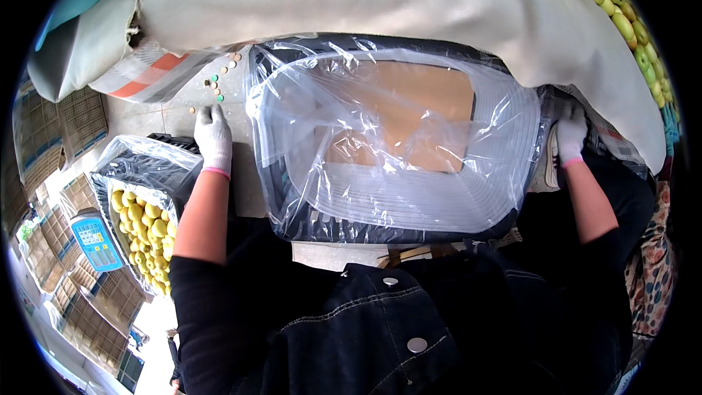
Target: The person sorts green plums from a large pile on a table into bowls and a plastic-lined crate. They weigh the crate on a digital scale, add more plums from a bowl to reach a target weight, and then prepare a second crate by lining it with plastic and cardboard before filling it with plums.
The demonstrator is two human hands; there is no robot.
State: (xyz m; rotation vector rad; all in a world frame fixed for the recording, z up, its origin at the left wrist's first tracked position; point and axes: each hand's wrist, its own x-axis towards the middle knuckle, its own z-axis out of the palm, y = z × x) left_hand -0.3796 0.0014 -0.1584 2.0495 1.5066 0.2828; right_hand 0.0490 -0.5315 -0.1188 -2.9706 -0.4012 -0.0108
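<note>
A black plastic crate (351, 237) stands in front of me, lined with clear plastic film (274, 120). Inside it, ridged white foam padding (351, 208) surrounds a flat brown cardboard sheet (422, 104), and loose film lies over both. My left hand (214, 136), in a white knit glove with a pink cuff, is to the left of the crate, apart from it. No object shows in it, and its curled fingers are partly hidden. My right hand (571, 129), gloved alike, is beside the crate's right end. Shadow hides its fingertips, so contact there is unclear.
Beyond the crate hangs a thick pale cover (329, 0) with a torn spot. Green-yellow fruit (625, 27) lies at far right. At left stand a lined crate of yellow fruit (145, 230), a blue scale panel (96, 241) and stacked woven crates (88, 115). Small discs (216, 85) dot the floor.
</note>
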